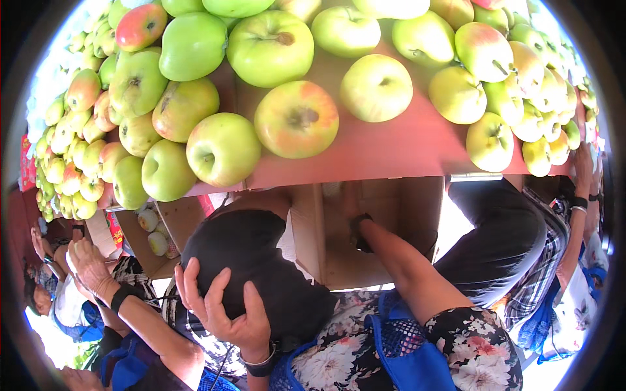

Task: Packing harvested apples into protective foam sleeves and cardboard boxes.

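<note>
My left hand (pixel 228 309) is raised near my knee, with its fingers apart and slightly curled. Nothing shows in it. Below the table edge, my right hand (pixel 351 202) reaches into an open cardboard box (pixel 345 270). The tabletop hides its fingers, so what they touch cannot be made out. On the red table (pixel 385 153) above lie many green and yellowish apples; closest to the front edge are a red-blushed apple (pixel 297 119), a green apple (pixel 223 149) and a pale yellow apple (pixel 376 88).
Apples are heaped along the table's left (pixel 68 150) and right (pixel 531 91). Another cardboard box (pixel 179 228) at left stands beside pale wrapped round things (pixel 153 231). A co-worker's hand (pixel 91 267) is raised at left; another co-worker's arm (pixel 578 195) reaches the table at right.
</note>
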Demonstrator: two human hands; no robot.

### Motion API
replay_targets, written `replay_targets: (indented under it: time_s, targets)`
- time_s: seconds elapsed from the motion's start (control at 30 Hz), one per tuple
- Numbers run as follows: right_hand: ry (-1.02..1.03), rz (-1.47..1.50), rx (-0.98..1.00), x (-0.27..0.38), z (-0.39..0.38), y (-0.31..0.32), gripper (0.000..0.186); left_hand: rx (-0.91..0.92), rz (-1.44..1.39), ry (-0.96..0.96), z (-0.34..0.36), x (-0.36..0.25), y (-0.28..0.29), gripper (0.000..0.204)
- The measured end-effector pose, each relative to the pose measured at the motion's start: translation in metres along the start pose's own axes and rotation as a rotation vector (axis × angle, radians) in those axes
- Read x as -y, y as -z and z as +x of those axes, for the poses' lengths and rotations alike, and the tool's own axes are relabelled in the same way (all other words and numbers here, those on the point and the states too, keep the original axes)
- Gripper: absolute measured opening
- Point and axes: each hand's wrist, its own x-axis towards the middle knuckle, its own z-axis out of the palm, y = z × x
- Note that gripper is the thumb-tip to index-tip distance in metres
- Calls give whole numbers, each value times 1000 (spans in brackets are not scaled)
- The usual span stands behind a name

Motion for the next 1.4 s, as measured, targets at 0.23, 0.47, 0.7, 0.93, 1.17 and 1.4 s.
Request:
replay_targets:
  time_s: [0.23,0.47,0.7,0.93,1.17,1.4]
  targets:
    - [-30,141,113,-6,-9,19,84,10,32,-6,1,1,-1,27]
    - [-111,-104,118,4,11,-8,76,27,43,-2,-1,-1,1,29]
    - [-123,-416,-17,-22,6,-31,73,37,72,-20,2,-4,0,26]
    - [-241,-62,203,-144,-67,23,81,4,91,-27,3,-2,5,27]
    - [-605,366,365,-45,-13,17,77,-3,89,-30,-2,1,4,29]
    - [-6,-41,174,-48,16,9,79,13,65,-13,2,-4,-3,29]
